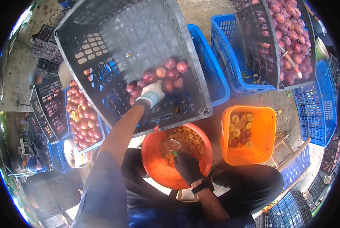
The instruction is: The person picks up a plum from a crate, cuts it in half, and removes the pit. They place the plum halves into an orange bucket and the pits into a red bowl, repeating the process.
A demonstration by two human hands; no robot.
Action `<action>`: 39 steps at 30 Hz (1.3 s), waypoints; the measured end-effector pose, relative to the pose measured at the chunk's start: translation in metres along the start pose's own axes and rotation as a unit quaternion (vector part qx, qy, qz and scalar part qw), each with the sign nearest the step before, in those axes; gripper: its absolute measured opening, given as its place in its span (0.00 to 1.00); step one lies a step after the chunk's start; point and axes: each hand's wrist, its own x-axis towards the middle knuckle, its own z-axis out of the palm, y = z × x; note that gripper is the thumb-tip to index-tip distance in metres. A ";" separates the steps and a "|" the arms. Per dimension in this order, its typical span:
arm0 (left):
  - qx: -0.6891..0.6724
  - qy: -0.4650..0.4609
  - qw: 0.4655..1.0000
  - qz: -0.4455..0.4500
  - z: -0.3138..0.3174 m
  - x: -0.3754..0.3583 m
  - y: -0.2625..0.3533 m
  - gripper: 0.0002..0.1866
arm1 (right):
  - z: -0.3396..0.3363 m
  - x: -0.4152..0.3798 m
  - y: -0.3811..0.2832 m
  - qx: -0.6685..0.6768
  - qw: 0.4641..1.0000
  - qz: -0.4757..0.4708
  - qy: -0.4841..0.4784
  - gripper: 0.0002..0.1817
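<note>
My left hand [153, 94], in a pale glove, reaches into a tilted black plastic crate [191, 57]. Its fingers curl down against a small heap of plums [171, 73] at the crate's near end, with the fingertips hidden. In a black glove, my right hand [188, 167] is closed over a red basin [151, 167] between my knees. From it sticks a small tool [175, 153] with a green part and what looks like a thin curved metal piece. Cut orange-brown fruit pieces [191, 141] lie in the basin below.
An orange bucket [267, 133] with halved fruit stands right of the basin. Blue crates [219, 89] stand beyond; a black crate full of plums [297, 41] rests at upper right, a knife [290, 60] on top. Left are another plum-filled crate [84, 117] and a white bucket [72, 154].
</note>
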 end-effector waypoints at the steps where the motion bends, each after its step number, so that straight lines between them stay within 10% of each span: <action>1: -0.042 -0.030 0.999 -0.008 0.000 0.004 -0.004 0.17 | -0.004 0.004 0.000 0.010 1.000 -0.001 0.002 0.08; 4: -0.207 0.087 0.968 0.113 -0.010 -0.009 -0.017 0.17 | -0.018 0.013 -0.005 0.079 0.992 -0.045 0.087 0.09; 6: -0.611 -0.066 0.788 0.038 -0.058 -0.068 -0.013 0.19 | -0.051 0.015 -0.025 0.237 0.970 0.024 0.048 0.09; 10: -0.838 -0.177 0.504 0.112 -0.101 -0.143 0.018 0.24 | -0.106 0.018 -0.064 0.256 0.959 -0.042 0.114 0.10; 20: -0.895 -0.121 0.330 0.274 -0.121 -0.273 0.076 0.21 | -0.164 -0.035 -0.131 0.152 0.958 -0.128 0.207 0.12; 27: -0.852 0.019 0.442 0.280 -0.125 -0.323 0.087 0.26 | -0.163 -0.054 -0.148 -0.195 0.931 -0.170 0.258 0.12; 31: -0.828 0.082 0.486 0.267 -0.129 -0.340 0.093 0.25 | -0.159 -0.061 -0.162 -0.245 0.906 -0.188 0.290 0.12; 34: -0.676 0.211 0.657 0.257 -0.131 -0.348 0.092 0.22 | -0.152 -0.063 -0.170 -0.273 0.895 -0.181 0.304 0.10; 35: -0.741 0.181 0.602 0.235 -0.134 -0.349 0.095 0.19 | -0.148 -0.063 -0.170 -0.286 0.890 -0.176 0.307 0.10; 39: -0.651 0.216 0.690 0.229 -0.138 -0.351 0.093 0.15 | -0.150 -0.061 -0.164 -0.316 0.892 -0.190 0.263 0.09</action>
